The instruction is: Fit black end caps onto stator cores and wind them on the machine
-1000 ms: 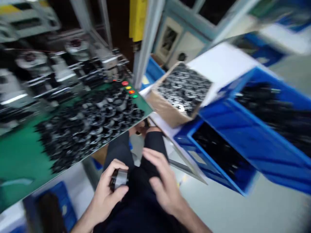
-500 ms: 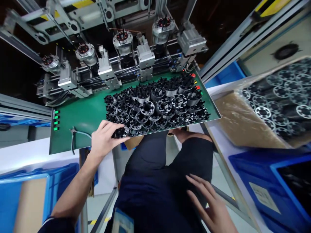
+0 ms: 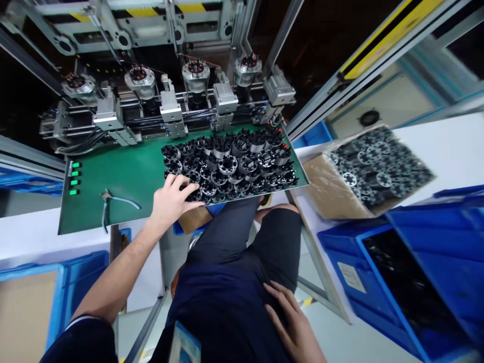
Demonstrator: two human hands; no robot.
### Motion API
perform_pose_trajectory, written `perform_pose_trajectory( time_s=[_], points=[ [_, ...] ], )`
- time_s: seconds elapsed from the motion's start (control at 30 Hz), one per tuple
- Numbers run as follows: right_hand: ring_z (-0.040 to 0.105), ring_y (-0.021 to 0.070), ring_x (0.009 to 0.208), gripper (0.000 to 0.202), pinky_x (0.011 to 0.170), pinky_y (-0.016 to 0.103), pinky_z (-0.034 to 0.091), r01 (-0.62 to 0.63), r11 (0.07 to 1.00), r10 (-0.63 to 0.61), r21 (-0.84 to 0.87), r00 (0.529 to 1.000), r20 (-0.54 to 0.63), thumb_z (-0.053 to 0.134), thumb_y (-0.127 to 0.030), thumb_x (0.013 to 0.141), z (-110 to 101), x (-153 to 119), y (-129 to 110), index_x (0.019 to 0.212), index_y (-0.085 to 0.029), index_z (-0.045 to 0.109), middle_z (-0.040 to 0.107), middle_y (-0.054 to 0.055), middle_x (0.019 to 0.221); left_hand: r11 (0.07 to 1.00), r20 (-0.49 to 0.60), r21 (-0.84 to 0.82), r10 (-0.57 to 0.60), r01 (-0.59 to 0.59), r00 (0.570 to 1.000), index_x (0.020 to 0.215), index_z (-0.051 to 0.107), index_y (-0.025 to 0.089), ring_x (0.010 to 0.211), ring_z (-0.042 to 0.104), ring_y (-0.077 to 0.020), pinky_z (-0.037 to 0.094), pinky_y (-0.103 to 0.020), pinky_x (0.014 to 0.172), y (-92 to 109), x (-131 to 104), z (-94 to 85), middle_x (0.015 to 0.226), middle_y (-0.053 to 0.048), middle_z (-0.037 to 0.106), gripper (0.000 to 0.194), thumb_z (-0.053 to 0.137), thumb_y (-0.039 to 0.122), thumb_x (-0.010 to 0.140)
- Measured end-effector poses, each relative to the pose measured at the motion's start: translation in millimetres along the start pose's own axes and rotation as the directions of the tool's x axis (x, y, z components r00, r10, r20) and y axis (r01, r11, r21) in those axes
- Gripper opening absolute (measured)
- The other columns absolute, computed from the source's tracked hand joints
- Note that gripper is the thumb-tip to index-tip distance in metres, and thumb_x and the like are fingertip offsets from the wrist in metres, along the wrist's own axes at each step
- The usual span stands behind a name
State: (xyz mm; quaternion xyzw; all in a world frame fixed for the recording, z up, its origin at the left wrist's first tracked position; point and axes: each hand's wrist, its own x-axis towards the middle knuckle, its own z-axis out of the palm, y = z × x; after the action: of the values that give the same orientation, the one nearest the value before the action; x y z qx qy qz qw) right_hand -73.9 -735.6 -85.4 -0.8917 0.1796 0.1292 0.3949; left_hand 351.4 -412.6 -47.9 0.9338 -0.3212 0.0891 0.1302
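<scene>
Black and silver ring-shaped parts [image 3: 228,165] stand piled on the green work surface [image 3: 124,176]. At the pile's front left corner, my left hand [image 3: 174,198] has its thumb and fingers curled round one dark part, which the fingers largely cover. My right hand [image 3: 289,320] rests low over my lap, fingers spread, with nothing in it. Pliers with blue handles [image 3: 106,204] lie on the green surface, left of my left hand.
Behind the green surface stands a machine with metal blocks [image 3: 170,107] and round heads [image 3: 195,70]. Green buttons [image 3: 74,182] line the left edge. At right are a cardboard box [image 3: 333,194] of similar parts and blue crates [image 3: 351,267]; another blue crate [image 3: 81,282] is at lower left.
The view has swung to the right, showing more of the box and crates. My left hand stays at the pile's corner. My right hand is closer to my lap.
</scene>
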Motion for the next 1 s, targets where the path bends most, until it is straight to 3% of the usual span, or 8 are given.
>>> perform_pose_trajectory(
  time_s=[0.17,0.27,0.4,0.5,0.63,0.73,0.87,1.0],
  points=[
    [0.072,0.0305,0.167,0.055,0.142,0.044,0.060,0.034,0.999,-0.034,0.002,0.981,0.189,0.056,-0.057,0.125,-16,21,-15,0.168,-0.032,0.080,0.070,0.014,0.180,0.998,-0.033,-0.059,-0.036,0.034,0.999,0.142,0.093,0.039,0.135,0.070,-0.0420,0.072,-0.048,0.093,-2,-9,14.1,0.142,-0.017,0.081,0.048,0.099,0.063,0.101],
    [0.067,0.0309,0.172,0.058,0.148,0.051,0.053,0.065,0.996,-0.044,-0.056,0.948,0.314,0.055,-0.054,0.124,-27,39,-24,0.174,-0.033,0.075,0.064,0.013,0.186,0.995,-0.082,-0.079,-0.065,0.058,0.995,0.151,0.089,0.042,0.145,0.067,-0.0440,0.069,-0.059,0.115,0,-16,20.0,0.157,-0.017,0.076,0.048,0.095,0.058,0.106],
    [0.063,0.0303,0.176,0.059,0.153,0.053,0.046,0.097,0.987,-0.031,-0.128,0.897,0.440,0.056,-0.050,0.123,-44,55,-36,0.178,-0.034,0.071,0.061,0.012,0.188,0.991,-0.231,-0.113,-0.092,0.067,0.968,0.175,0.072,0.039,0.160,0.059,-0.0507,0.054,-0.073,0.137,0,-36,20.8,0.178,-0.020,0.063,0.089,0.102,0.068,0.096],
    [0.062,0.0308,0.175,0.060,0.154,0.053,0.046,0.129,0.981,-0.050,-0.143,0.888,0.458,0.054,-0.053,0.124,-56,59,-37,0.179,-0.035,0.070,0.061,0.011,0.188,0.971,-0.373,-0.173,-0.217,0.163,0.902,0.186,0.056,0.030,0.161,0.058,-0.0523,0.050,-0.074,0.138,-4,-64,15.0,0.178,-0.026,0.059,0.114,0.100,0.080,0.094],
    [0.065,0.0327,0.173,0.060,0.152,0.055,0.049,0.161,0.974,-0.071,-0.157,0.882,0.466,0.054,-0.054,0.124,-61,62,-27,0.178,-0.034,0.070,0.062,0.012,0.186,0.871,-0.359,-0.300,-0.481,0.389,0.800,0.175,0.062,0.023,0.154,0.063,-0.0497,0.051,-0.072,0.135,-5,-103,5.0,0.163,-0.024,0.070,0.095,0.090,0.078,0.102],
    [0.066,0.0325,0.171,0.060,0.151,0.054,0.050,0.191,0.970,-0.090,-0.150,0.858,0.505,0.052,-0.052,0.124,-63,68,-21,0.178,-0.032,0.070,0.066,0.014,0.182,0.796,-0.273,-0.380,-0.584,0.472,0.765,0.159,0.070,0.024,0.146,0.068,-0.0468,0.055,-0.068,0.131,4,-114,2.0,0.150,-0.019,0.081,0.074,0.092,0.066,0.102],
    [0.067,0.0316,0.170,0.059,0.151,0.054,0.050,0.221,0.967,-0.125,-0.125,0.842,0.525,0.052,-0.048,0.124,-70,74,-25,0.177,-0.030,0.071,0.068,0.015,0.179,0.767,-0.229,-0.407,-0.611,0.496,0.758,0.151,0.071,0.026,0.148,0.071,-0.0422,0.058,-0.061,0.131,20,-96,7.5,0.147,-0.014,0.086,0.061,0.095,0.049,0.099],
    [0.074,0.0307,0.162,0.056,0.147,0.053,0.055,0.237,0.968,-0.173,-0.082,0.869,0.464,0.056,-0.049,0.124,-97,75,-26,0.173,-0.031,0.072,0.075,0.014,0.170,0.730,-0.196,-0.435,-0.648,0.527,0.736,0.149,0.071,0.025,0.141,0.077,-0.0401,0.063,-0.057,0.125,34,-70,16.7,0.143,-0.015,0.086,0.063,0.099,0.040,0.095]
  ],
)
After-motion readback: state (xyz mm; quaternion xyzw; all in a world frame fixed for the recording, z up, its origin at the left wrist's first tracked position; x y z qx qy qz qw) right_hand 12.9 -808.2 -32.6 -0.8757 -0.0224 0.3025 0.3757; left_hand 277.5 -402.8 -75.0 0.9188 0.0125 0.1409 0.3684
